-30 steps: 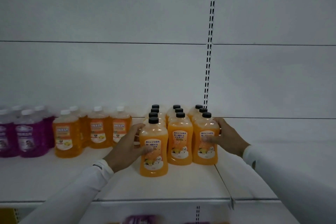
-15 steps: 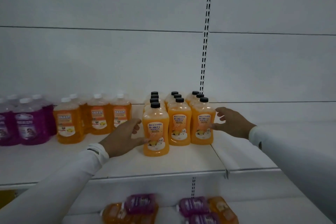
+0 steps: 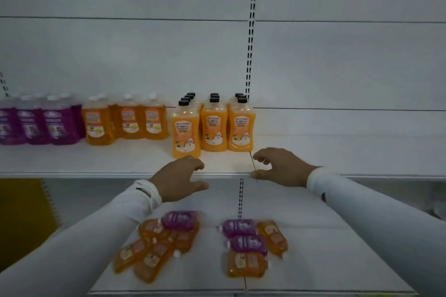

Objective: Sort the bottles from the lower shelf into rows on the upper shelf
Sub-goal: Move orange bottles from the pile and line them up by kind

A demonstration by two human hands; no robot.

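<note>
Hands hover empty between two shelves

Head view: left hand (image 3: 179, 178) and right hand (image 3: 277, 166) hang before the front edge of the upper shelf (image 3: 96, 164), each grip released, fingers loosely curled, holding nothing. Black-capped orange bottles (image 3: 212, 125) stand upright in three rows on that shelf, white-capped orange bottles (image 3: 128, 120) to their left, purple bottles (image 3: 36, 123) further left. On the lower shelf (image 3: 325, 260), orange and purple bottles lie on their sides in a left cluster (image 3: 159, 243) and a right cluster (image 3: 251, 246)
</note>
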